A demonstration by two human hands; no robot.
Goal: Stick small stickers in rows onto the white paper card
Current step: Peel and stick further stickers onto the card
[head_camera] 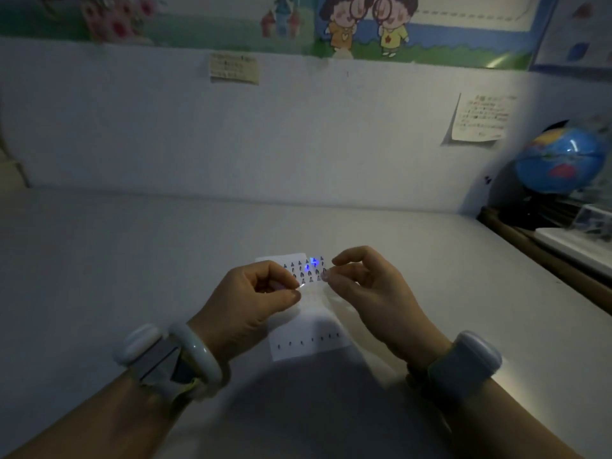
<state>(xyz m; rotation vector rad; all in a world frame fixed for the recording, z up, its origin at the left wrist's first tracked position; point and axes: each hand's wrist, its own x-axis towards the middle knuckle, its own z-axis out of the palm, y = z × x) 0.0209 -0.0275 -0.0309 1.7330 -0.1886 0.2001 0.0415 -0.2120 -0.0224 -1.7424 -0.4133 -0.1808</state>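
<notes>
White card [311,339] lies flat on the table [132,260], approx centre of view, w/ one row of tiny dark stickers [309,341] along its near edge; rest of the card is bare. At 12 o'clock from that row sits the sticker sheet [291,261], several rows of small dark shapes, a blue glint on it.

Left hand [251,299], at 9 o'clock of the sheet, pinches a thin clear strip, thumb against curled fingers. Right hand [367,286], at 3 o'clock, has thumb and forefinger nearly together at the sheet's edge; whether it grips a sticker I cannot tell, too small and dim. Both wrists wear bands; left also a pale bangle [198,352].

Further out: globe [563,160] at 2 o'clock, paper notes [480,117] on the wall, cartoon border [364,24] at 12.

Risks, as I judge: stickers are tiny and light is poor, so one could fold on itself, cling to a fingertip, or land crooked vs. the existing row. Clear strip may curl and snag neighbours.
</notes>
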